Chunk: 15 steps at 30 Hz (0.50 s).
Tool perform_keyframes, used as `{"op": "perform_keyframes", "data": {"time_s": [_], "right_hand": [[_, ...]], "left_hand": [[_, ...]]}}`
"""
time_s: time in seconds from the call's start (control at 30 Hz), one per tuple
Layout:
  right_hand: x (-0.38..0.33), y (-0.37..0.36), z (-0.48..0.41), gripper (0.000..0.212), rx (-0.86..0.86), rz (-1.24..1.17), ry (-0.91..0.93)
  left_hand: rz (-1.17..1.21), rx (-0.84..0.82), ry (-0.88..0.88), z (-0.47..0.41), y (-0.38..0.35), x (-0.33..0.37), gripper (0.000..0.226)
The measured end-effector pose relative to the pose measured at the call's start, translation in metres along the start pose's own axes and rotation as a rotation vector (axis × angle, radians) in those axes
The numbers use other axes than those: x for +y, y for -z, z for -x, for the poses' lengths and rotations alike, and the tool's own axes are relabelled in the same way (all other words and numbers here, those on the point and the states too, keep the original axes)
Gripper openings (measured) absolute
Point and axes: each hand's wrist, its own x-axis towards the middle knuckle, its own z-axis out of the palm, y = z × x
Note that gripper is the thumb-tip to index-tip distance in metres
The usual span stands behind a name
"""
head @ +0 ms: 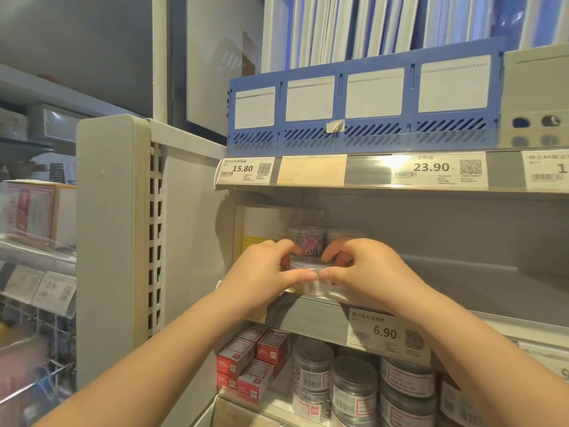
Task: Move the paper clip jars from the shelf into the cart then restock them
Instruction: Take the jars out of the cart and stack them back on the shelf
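head | clear jar (308,264) at front left of middle shelf (477,282), upright, lid up, axis vertical | left hand (261,271) and right hand (366,269) both grasp its sides, thumbs nearly touching in front

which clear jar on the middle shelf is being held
The front jar, gripped between left hand and right hand; the pink-clip jar sits behind it.

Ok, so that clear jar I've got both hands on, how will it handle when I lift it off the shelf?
The clear jar looks like rigid plastic, so it should hold shape under the left hand and right hand. Its smooth wall may be slippery. Being round, it would probably roll if laid sideways.
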Motion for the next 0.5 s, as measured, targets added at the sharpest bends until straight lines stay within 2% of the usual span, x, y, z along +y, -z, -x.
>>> {"op": "perform_keyframes", "data": {"time_s": [0.07,0.17,0.27,0.3,0.43,0.5], "right_hand": [[0.003,0.010,0.000,0.018,0.026,-0.027,-0.025],[0.009,0.024,0.002,0.008,0.035,-0.037,-0.071],[0.014,0.027,0.004,0.004,-0.055,0.079,-0.147],[0.015,0.026,0.003,0.006,-0.101,0.121,-0.187],[0.018,0.019,-0.004,0.053,-0.255,0.177,-0.324],[0.019,0.015,-0.008,0.060,-0.277,0.202,-0.328]], "left_hand": [[0.026,0.009,0.031,0.000,0.003,-0.005,0.048],[0.055,0.065,0.074,0.001,0.003,-0.013,0.029],[0.061,0.062,0.074,0.002,-0.001,-0.014,0.042],[0.045,0.050,0.068,0.002,-0.001,-0.011,0.044],[-0.020,0.017,0.066,0.002,-0.002,-0.001,0.046],[-0.028,0.015,0.074,0.003,-0.003,-0.001,0.046]]}}
